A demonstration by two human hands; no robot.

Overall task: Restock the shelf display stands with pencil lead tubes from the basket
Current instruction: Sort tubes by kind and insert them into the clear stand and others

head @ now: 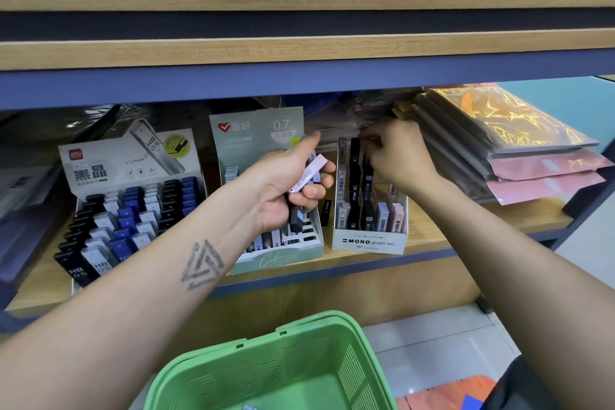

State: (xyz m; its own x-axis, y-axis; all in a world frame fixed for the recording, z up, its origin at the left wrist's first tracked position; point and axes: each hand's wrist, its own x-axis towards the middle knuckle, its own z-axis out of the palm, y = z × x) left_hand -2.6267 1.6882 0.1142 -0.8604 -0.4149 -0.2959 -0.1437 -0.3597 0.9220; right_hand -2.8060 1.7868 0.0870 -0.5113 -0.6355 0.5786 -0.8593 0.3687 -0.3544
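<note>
From the head view, the left hand point(286, 183) grips a small bunch of lead tubes point(307, 176) (pink one uppermost) above the green display stand point(293, 255). The right hand point(396, 156) reaches into the white MONO stand point(369, 241), fingers curled at a black tube point(355, 150) standing there. The green basket point(352, 359) sits below.

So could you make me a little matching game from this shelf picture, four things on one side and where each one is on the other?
Things:
1. pink tube
2. MONO box
3. green basket
4. box of black and blue tubes

Places:
A. below the shelf, nearest the camera
B. on the shelf at the left
C. in the left hand
D. under the right hand

Pairs: 1-C, 2-D, 3-A, 4-B
</note>
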